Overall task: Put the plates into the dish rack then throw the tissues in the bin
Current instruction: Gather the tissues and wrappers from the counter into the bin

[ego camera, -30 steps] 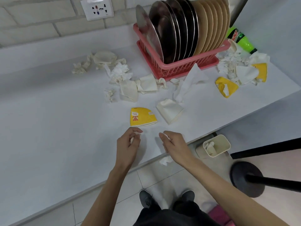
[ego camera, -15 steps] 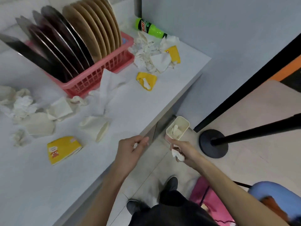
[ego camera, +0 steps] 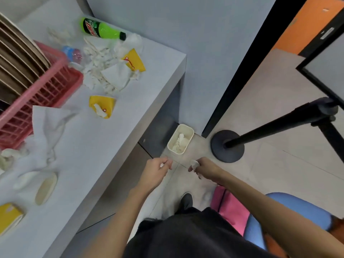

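— While the left hand [ego camera: 158, 167] and right hand [ego camera: 203, 167] hover over the floor just short of the bin [ego camera: 170, 144], why are both curled up like that?

— Each is clamped on paper. The left pinches a small scrap of tissue [ego camera: 161, 165] between thumb and fingers. The right grips a crumpled tissue [ego camera: 194, 163] in its fist. They are held apart, side by side, so I judge each load is meant to drop into the bin on its own. That bin stands on the floor at the end of the tabletop [ego camera: 104, 146], with white tissues already in it.

— And the plates?

— The plates [ego camera: 16, 58] stand on edge in the pink dish rack [ego camera: 46, 90], so that half looks done. Plenty of loose tissues [ego camera: 104, 67] lie on the tabletop, among yellow wrappers [ego camera: 101, 106] and beside a green bottle [ego camera: 100, 29]. The binning looks far from finished.

— Anything you cannot make out?

— Rack and plates are cut off at the left edge, so I cannot count them. How high the hands are above the bin is unclear from this angle. Only a white tip shows in the left hand, so how much it holds is hidden.
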